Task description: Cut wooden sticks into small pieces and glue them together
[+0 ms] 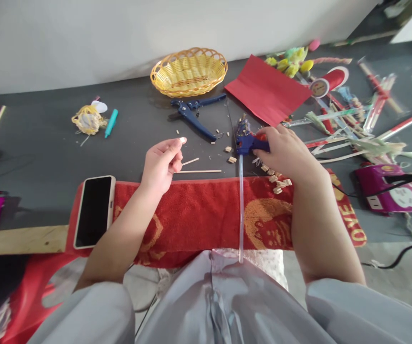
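My right hand (286,153) is closed around a blue glue gun (246,142) lying on the dark table, with a long clear glue stick (241,205) running back over the red towel (198,215) towards me. My left hand (163,162) hovers left of it, thumb and fingertips pinched together on a tiny pale piece that I cannot name. Two thin wooden sticks (196,171) lie on the table just right of the left hand. Several small cut wood bits (277,182) lie scattered beside my right hand.
A yellow woven basket (189,70), blue pliers (193,114) and a red paper sheet (267,91) lie at the back. A phone (94,210) rests on the towel's left end. Sticks, ribbons and tassels (352,124) crowd the right. A purple box (388,188) with black cable sits far right.
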{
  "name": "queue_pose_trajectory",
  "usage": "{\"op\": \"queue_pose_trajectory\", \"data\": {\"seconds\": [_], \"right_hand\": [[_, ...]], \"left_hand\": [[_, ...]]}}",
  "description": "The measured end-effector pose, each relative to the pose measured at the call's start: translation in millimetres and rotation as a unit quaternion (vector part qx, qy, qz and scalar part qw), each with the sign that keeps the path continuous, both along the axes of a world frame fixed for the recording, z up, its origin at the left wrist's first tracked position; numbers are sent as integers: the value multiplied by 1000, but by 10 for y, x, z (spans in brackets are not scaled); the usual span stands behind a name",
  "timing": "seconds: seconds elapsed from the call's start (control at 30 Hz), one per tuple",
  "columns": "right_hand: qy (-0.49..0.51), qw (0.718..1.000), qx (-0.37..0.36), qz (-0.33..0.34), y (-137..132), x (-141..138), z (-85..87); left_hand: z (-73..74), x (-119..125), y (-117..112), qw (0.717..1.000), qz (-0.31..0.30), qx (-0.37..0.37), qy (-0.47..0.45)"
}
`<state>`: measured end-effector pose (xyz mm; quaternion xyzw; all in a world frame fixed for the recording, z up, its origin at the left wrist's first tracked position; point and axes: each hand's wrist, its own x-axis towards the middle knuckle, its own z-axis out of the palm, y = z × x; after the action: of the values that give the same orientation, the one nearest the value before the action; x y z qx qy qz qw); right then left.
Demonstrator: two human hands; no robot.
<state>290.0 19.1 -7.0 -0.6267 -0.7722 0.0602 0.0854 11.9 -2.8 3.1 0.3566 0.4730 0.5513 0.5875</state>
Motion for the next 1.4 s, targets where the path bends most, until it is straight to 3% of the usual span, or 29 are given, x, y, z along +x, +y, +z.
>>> {"op": "queue_pose_trajectory", "data": {"seconds": [0.2,0.37,0.57,0.8,1.1,1.2,1.27,1.33,1.4], "right_hand": [[-24,999,41,1,-73,-103,128],[-45,997,-2,61,-97,-551,292],[-154,982,-23,104,25,-949,249],[-209,971,-16,118,160,-981,146],[-197,972,-9,127,242,-967,71],[-159,978,-6,133,245,-947,69],[-84,987,1,137,230,-911,80],[41,988,8,146,190,-866,102],[205,967,-8,150,124,-830,127]], "left_hand": [[0,-5,7,1000,5,-3,-9],[12,-1,-1,1000,12,-3,-11],[17,-1,5,1000,20,-4,-17],[58,2,-7,999,20,-9,-23],[61,8,-18,1000,14,-8,-9],[56,8,-16,1000,13,-4,-9],[50,8,-19,1000,11,0,-9],[46,14,-27,1000,7,8,-6],[50,25,-42,1000,0,13,2]]}}
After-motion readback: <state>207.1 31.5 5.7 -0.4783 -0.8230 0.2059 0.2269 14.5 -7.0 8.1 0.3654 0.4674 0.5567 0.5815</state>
